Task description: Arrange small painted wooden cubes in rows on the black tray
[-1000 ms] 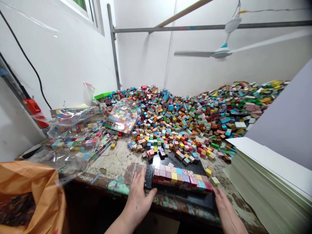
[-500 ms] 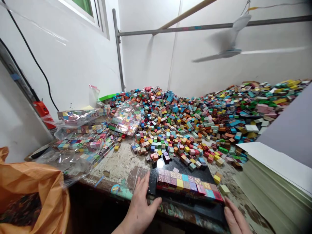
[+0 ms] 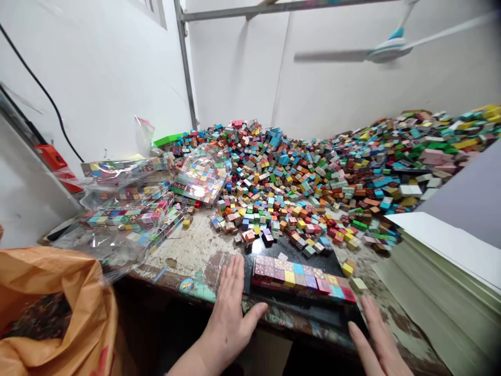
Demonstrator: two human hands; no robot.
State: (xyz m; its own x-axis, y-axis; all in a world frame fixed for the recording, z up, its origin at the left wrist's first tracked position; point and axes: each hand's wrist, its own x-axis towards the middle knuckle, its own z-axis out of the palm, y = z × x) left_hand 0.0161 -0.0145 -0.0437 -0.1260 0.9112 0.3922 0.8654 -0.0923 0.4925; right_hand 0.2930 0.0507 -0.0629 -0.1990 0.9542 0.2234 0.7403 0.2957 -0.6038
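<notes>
On a black board (image 3: 289, 303) at the table's front edge lies a long block of small patterned cubes (image 3: 301, 279), set two rows wide in pink, yellow, blue, purple and red. My left hand (image 3: 230, 313) is flat beside the board's left side, fingers stretched forward and thumb apart, holding nothing. At the other end, my right hand (image 3: 376, 334) is by the board's right side with its fingers extended and thumb spread. A pale green cube (image 3: 357, 284) and a yellow cube (image 3: 347, 269) sit just beyond the right fingertips.
Behind the board a large heap of loose coloured cubes (image 3: 282, 177) reaches the wall. Plastic-wrapped cube slabs (image 3: 129, 193) are stacked left. An orange sack (image 3: 90, 292) stands front left, a pile of pale sheets (image 3: 442, 271) at right. A fan (image 3: 387, 49) spins above.
The view has tipped down slightly. My right hand has come further into view, its thumb now spread from the fingers. My left hand stays by the board; the cube block looks unchanged.
</notes>
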